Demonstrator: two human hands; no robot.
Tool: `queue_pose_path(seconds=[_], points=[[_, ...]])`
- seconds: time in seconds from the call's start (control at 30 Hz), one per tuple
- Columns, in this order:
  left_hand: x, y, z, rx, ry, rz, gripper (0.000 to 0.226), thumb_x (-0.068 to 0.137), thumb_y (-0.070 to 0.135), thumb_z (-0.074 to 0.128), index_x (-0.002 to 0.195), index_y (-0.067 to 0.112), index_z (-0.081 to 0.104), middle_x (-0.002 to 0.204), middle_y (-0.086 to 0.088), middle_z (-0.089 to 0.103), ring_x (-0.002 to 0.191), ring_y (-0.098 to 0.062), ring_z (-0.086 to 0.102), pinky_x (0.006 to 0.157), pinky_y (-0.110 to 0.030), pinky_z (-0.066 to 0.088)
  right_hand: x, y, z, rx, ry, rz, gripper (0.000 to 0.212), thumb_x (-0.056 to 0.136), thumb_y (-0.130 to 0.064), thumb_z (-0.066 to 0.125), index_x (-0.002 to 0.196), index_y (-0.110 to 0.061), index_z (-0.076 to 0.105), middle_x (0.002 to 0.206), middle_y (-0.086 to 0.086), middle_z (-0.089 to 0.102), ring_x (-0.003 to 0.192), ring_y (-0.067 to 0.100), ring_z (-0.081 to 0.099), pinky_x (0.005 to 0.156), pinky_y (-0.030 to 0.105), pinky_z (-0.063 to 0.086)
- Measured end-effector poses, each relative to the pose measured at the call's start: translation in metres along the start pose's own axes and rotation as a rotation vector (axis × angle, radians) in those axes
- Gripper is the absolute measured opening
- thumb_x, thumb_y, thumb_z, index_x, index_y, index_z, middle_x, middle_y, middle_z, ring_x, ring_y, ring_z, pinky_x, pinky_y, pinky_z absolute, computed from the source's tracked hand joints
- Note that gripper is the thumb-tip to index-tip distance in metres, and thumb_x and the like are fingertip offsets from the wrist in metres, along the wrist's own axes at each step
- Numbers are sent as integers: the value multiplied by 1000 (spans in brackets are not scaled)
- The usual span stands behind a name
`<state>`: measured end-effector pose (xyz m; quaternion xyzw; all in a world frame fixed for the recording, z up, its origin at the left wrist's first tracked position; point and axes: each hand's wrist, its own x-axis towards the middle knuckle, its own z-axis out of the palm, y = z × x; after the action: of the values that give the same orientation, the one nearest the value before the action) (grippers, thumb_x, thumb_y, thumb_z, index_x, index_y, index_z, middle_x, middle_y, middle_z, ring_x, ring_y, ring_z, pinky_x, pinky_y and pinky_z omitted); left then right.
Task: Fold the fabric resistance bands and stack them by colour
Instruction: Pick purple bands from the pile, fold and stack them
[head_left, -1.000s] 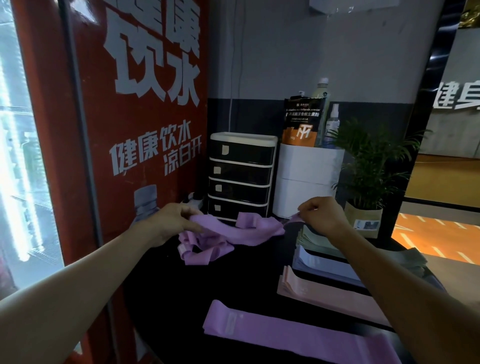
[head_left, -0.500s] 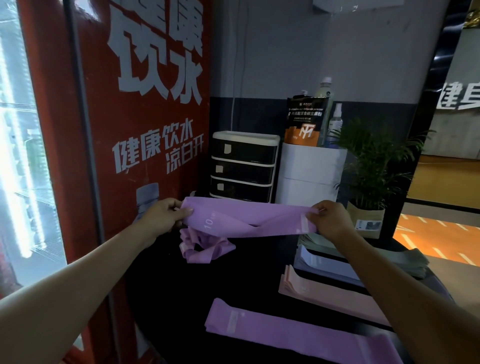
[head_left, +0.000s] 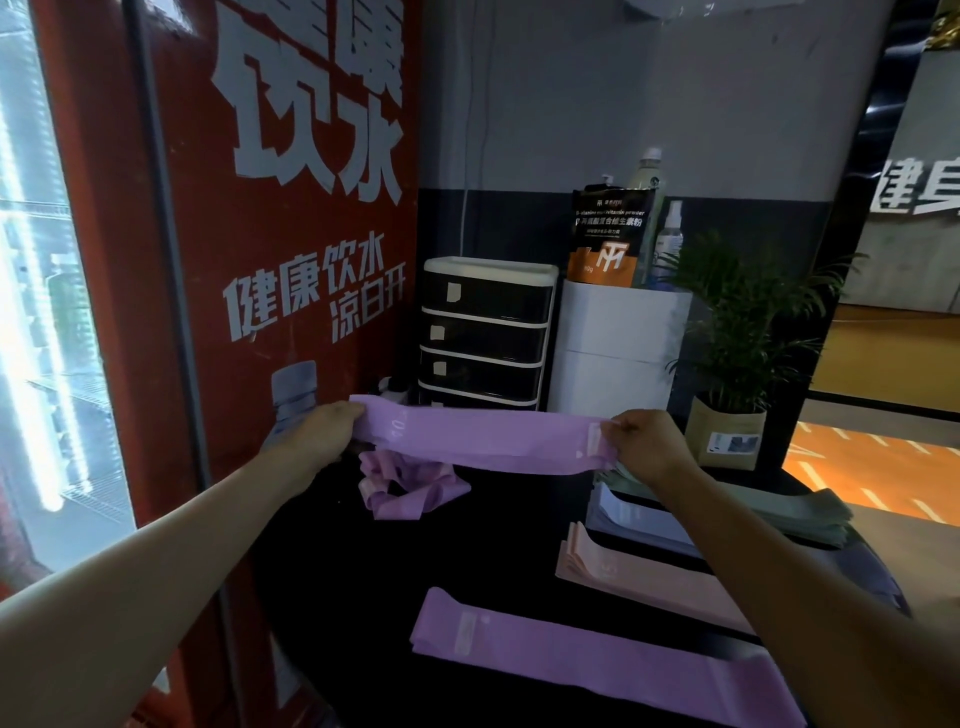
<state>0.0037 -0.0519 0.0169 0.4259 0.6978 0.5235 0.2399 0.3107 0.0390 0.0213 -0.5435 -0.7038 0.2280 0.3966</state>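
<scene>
A purple band is stretched flat in the air above the black table. My left hand grips its left end and my right hand pinches its right end near the white label. Below it lies a crumpled heap of purple bands. A flat purple band lies at the table's near edge. Further right are stacks in peach, lavender grey and grey green.
A black drawer unit and a white bin stand at the back of the table. A potted plant stands at the back right. A red drinks fridge bounds the left side.
The purple band was bunched between my hands a second ago. I have lifted it off the heap and pulled it out flat and taut, my hands moving apart.
</scene>
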Motion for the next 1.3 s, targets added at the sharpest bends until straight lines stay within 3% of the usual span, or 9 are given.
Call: queue_pose_path(seconds=[0.17,0.3,0.4,0.53,0.67,0.87,0.97,1.17,1.3], points=[[0,0,-3,35,-67,46,24,96,15,48,116,2,53,100,-11,51,80,-18,47,61,-23,37,-2,-3,9,-21,-47,12,24,94,-11,52,89,10,64,77,14,56,74,22,49,66,23,33],[-1,1,-16,27,124,124,15,90,17,60,86,3,57,79,-10,55,67,-19,48,57,-25,37,-5,-4,14,14,-67,24,23,92,-10,54,90,10,65,78,14,57,74,22,50,66,24,35],[1,12,-21,128,165,276,20,90,18,61,93,-1,62,84,-11,59,69,-17,48,56,-19,35,-9,-10,19,30,-128,1,20,90,-11,58,87,6,67,75,10,57,76,22,51,69,25,37],[0,40,-19,306,115,491,21,93,20,56,88,2,64,72,-3,56,62,-10,45,56,-17,34,-15,-37,21,23,-134,-165,13,87,-11,62,91,-2,70,84,7,65,81,15,57,72,22,41],[-4,62,-6,343,-39,606,22,95,22,52,84,7,64,78,-7,62,66,-9,50,60,-15,37,-21,-85,16,66,-61,-391,20,87,-10,63,106,-5,66,86,-3,62,71,1,51,63,2,39],[-21,93,15,309,-220,709,23,94,24,52,73,19,60,68,1,54,61,-5,47,58,-16,35,-23,-133,13,-40,-94,-595,29,89,-13,60,118,-9,59,112,-1,57,99,10,52,82,20,38],[-31,104,19,264,-254,751,23,93,23,54,71,25,59,67,4,54,57,0,46,54,-11,35,-19,-137,11,-66,-92,-594,13,89,-13,59,101,-9,63,95,4,62,86,14,56,72,21,43],[-38,107,24,160,-274,740,12,90,20,59,88,10,65,80,-10,64,71,-27,58,67,-36,50,-20,-140,-14,46,54,-531,6,89,-11,58,88,-8,64,76,-6,56,70,6,51,61,8,38],[-45,119,33,124,-266,782,21,93,15,54,88,-4,61,81,-26,60,69,-26,52,64,-39,45,-24,-146,-36,32,-18,-570,9,88,-9,60,95,-5,64,87,0,59,77,10,53,66,13,40]])
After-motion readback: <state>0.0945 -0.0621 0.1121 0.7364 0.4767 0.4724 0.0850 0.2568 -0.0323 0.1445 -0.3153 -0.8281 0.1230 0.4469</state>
